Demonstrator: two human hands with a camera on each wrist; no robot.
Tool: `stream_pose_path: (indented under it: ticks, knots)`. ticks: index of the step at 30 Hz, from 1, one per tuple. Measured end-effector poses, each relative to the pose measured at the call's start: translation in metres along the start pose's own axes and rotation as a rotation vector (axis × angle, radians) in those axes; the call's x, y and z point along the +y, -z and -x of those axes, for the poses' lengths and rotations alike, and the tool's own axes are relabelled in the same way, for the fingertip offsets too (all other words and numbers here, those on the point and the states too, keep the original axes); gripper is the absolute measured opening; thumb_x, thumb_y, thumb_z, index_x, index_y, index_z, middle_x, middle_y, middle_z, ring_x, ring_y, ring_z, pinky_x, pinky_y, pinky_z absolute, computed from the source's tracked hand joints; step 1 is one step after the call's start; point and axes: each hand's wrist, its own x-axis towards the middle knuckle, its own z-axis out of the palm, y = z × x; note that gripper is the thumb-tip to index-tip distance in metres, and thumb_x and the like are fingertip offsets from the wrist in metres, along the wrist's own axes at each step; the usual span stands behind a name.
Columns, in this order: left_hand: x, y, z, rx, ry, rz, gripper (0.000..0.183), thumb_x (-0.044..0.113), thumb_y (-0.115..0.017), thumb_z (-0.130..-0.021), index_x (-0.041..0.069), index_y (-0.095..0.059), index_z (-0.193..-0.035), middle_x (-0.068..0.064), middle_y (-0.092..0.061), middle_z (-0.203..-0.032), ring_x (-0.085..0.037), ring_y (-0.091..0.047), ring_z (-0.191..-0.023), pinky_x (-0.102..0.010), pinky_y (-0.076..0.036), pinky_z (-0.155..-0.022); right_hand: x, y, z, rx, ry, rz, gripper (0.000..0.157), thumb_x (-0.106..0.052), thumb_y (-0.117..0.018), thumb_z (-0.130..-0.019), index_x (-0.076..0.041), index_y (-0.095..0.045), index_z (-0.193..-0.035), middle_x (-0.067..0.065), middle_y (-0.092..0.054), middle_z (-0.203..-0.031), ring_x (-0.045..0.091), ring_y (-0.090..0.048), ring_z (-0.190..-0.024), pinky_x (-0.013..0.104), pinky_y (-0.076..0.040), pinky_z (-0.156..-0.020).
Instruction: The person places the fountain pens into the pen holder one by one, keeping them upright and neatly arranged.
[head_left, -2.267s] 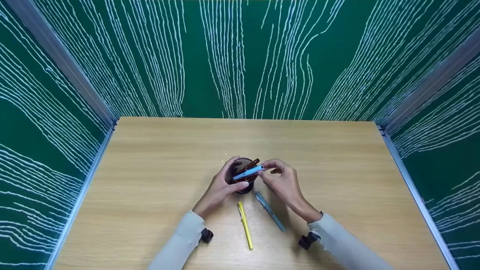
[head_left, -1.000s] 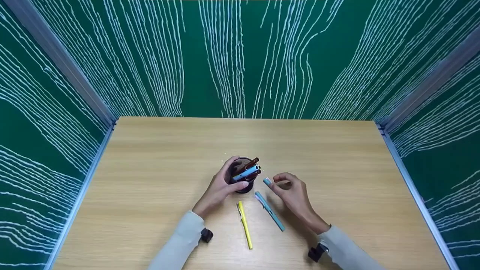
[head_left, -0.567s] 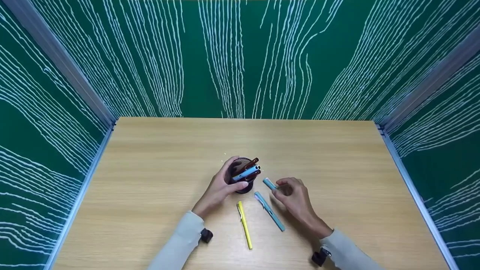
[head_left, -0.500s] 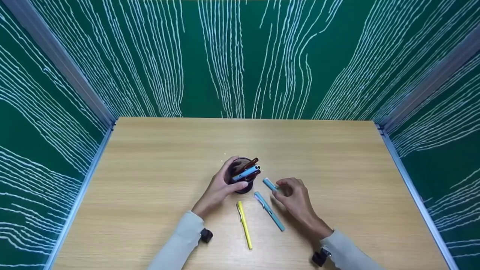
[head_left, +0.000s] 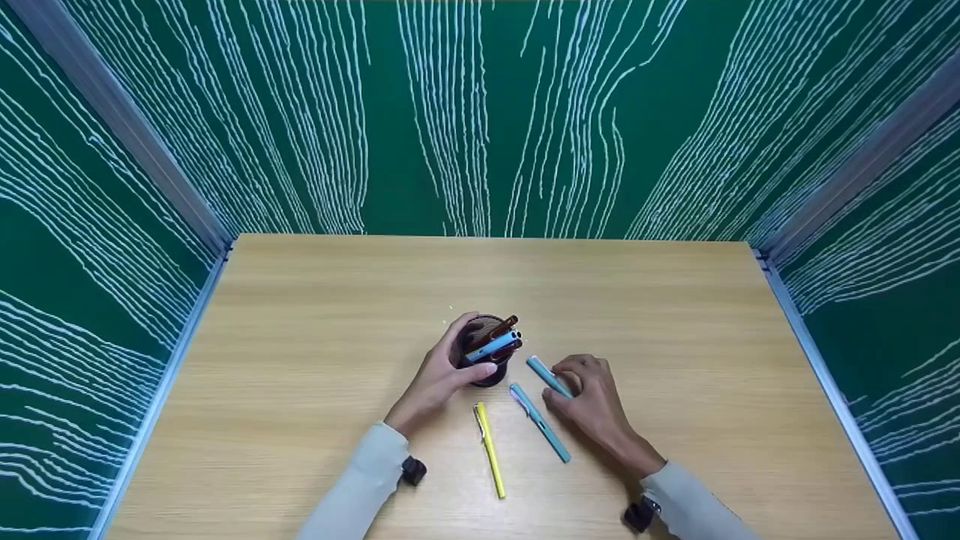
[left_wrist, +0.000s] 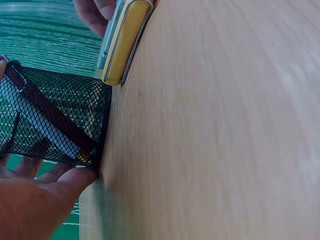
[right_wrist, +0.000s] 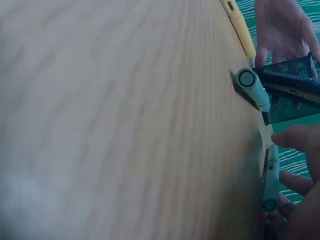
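My left hand (head_left: 441,373) grips the black mesh pen holder (left_wrist: 60,107), thumb and fingers around its sides. Dark brown pens (head_left: 504,325) and a light blue pen (head_left: 491,346) lean in it, their ends past the rim. To its right, a teal pen (head_left: 546,375) lies on the table; my right hand (head_left: 592,397) is over its near end, thumb and fingers spread to either side. In the right wrist view the thumb (right_wrist: 292,136) stands apart from this pen. A second teal pen (head_left: 540,422) and a yellow pen (head_left: 490,450) lie closer to me.
The wooden table (head_left: 337,300) carries all of this. Green walls (head_left: 562,112) with wavy white lines stand at its back and sides, with metal posts at the corners. Tiny light specks lie near the pen holder.
My right hand has moved from the pen holder down to the right with the teal pen, laid it on the table and spread its fingers from it. My left hand stays around the holder.
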Motion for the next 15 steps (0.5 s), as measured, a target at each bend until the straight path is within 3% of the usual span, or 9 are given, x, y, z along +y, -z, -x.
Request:
stream_pose_path:
  ticks: [6, 15]
  knots:
    - [-0.0006, 0.0003, -0.0004, -0.007, -0.002, 0.025, 0.088, 0.024, -0.088, -0.095, 0.024, -0.041, -0.170, -0.010, -0.054, -0.161, -0.031, -0.050, -0.148, -0.055, -0.034, -0.128, 0.0043, -0.0019, -0.0014, 0.000, 0.001, -0.001, 0.026, -0.015, -0.093, -0.084, -0.013, -0.083, -0.108, 0.011, -0.067, -0.126, 0.031, -0.050, -0.121, 0.049, -0.042, -0.102]
    - [-0.0014, 0.0013, -0.0007, -0.018, 0.001, 0.028, 0.088, 0.025, -0.089, -0.095, 0.031, -0.041, -0.169, -0.011, -0.053, -0.163, -0.028, -0.050, -0.148, -0.050, -0.036, -0.128, 0.0083, -0.0050, -0.0017, -0.003, -0.009, 0.017, 0.027, -0.014, -0.093, -0.083, -0.012, -0.083, -0.108, 0.012, -0.064, -0.124, 0.031, -0.049, -0.117, 0.048, -0.038, -0.099]
